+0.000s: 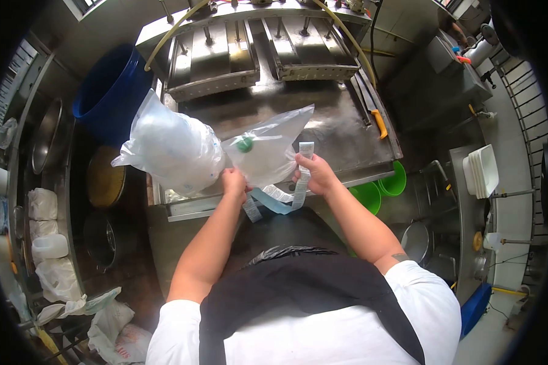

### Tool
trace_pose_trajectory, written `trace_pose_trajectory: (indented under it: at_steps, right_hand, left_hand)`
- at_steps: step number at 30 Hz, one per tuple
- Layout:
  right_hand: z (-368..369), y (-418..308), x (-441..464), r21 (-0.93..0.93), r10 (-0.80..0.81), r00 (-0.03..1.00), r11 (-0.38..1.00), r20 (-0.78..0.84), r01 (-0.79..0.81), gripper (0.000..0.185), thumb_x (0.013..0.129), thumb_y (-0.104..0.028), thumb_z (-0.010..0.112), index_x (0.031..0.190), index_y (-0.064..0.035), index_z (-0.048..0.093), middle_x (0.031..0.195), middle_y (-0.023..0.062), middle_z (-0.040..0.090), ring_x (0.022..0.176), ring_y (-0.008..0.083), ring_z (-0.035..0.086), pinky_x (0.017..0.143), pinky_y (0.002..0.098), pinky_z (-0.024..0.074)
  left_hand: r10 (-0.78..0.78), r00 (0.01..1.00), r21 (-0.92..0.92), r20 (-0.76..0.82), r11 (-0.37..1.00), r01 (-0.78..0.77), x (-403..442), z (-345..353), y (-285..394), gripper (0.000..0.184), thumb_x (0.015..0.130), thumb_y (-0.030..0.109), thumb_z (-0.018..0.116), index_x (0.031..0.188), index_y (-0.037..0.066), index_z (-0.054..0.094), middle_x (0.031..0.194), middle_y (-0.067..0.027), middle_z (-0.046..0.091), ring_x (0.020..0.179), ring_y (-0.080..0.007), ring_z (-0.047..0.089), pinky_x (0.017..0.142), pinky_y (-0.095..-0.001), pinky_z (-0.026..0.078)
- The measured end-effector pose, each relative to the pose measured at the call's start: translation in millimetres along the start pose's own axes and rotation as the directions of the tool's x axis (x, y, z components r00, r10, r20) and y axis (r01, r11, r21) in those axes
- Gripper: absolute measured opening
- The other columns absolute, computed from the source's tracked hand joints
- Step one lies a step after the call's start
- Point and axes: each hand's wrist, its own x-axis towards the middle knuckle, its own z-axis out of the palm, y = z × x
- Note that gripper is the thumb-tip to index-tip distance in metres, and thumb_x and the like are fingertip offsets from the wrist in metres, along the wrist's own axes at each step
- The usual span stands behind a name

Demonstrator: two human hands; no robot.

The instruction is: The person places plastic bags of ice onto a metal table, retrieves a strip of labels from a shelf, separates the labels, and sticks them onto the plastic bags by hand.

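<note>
A clear plastic bag [268,159] with a round green print lies flat and slanted over the front of the steel worktop. My left hand [233,182] is closed at its lower left corner, fingers pinched. My right hand [312,173] is closed on a long strip of printed paper labels [301,191], close to the bag's right edge. From there the strip hangs in a loop and runs back to just below my left hand; whether that hand also grips it, I cannot tell. A bulging, filled plastic bag [173,143] sits left of my left hand.
Steel trays [216,67] stand at the back of the worktop [329,131]. A yellow-handled knife [379,121] lies along its right side. A blue barrel [106,85] is at the left, green buckets [393,179] below right, white containers [481,170] on the right shelf.
</note>
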Motion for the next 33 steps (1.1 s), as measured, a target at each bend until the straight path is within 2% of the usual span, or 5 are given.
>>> trace_pose_trajectory:
  at_steps: [6,13,21,27,33]
  right_hand:
    - [14,-28,-25,-0.163,-0.317,0.948,0.938,-0.036,0.307,0.038,0.097,-0.028,0.082,0.121,-0.0060,0.062,0.098,0.0039,0.069,0.070,0.0116,0.063,0.067,0.0300,0.0558]
    - [64,-32,-24,-0.206,-0.399,0.894,0.875,0.201,0.437,0.040,0.098,-0.026,0.080,0.127,-0.0046,0.063,0.103,0.0028,0.071,0.078,0.0097,0.064,0.071,0.0260,0.0526]
    - [61,-3,-34,-0.265,-0.385,0.907,0.869,0.171,0.419,0.049,0.092,-0.029,0.087,0.128,-0.0059,0.063,0.111,0.0021,0.070,0.088,0.0124,0.064,0.079,0.0290,0.0535]
    - [62,-3,-44,-0.305,-0.376,0.917,0.865,0.130,0.398,0.051,0.091,-0.024,0.087,0.132,-0.0064,0.062,0.111,0.0020,0.069,0.093,0.0128,0.064,0.083,0.0302,0.0536]
    - [58,-3,-45,-0.261,-0.374,0.914,0.877,0.157,0.404,0.057,0.091,-0.019,0.086,0.139,-0.0060,0.059,0.109,0.0023,0.068,0.094,0.0141,0.065,0.082,0.0302,0.0540]
  left_hand:
    - [0.234,0.963,0.182,0.137,0.949,-0.257,-66,-44,28,0.050,0.114,0.044,0.048,0.135,-0.001,0.058,0.110,-0.0123,0.068,0.093,-0.0258,0.068,0.090,-0.0379,0.057]
    - [0.785,0.099,0.082,0.612,0.061,-0.995,-120,-6,97,0.108,0.089,0.060,0.080,0.158,-0.009,0.033,0.158,-0.0309,0.044,0.143,-0.0453,0.049,0.119,-0.0476,0.041]
    - [0.802,0.270,-0.091,0.533,0.372,-0.924,-48,4,36,0.113,0.090,0.074,0.069,0.158,-0.008,0.029,0.147,-0.0283,0.052,0.133,-0.0447,0.055,0.112,-0.0500,0.045]
    - [0.840,0.037,0.156,0.542,-0.057,-0.986,-65,-10,61,0.110,0.091,0.077,0.063,0.159,-0.005,0.035,0.155,-0.0303,0.047,0.137,-0.0465,0.053,0.113,-0.0492,0.045]
    - [0.818,0.282,-0.030,0.500,0.342,-0.939,-124,0,96,0.076,0.106,0.055,0.060,0.151,-0.005,0.048,0.144,-0.0313,0.058,0.131,-0.0440,0.060,0.113,-0.0504,0.045]
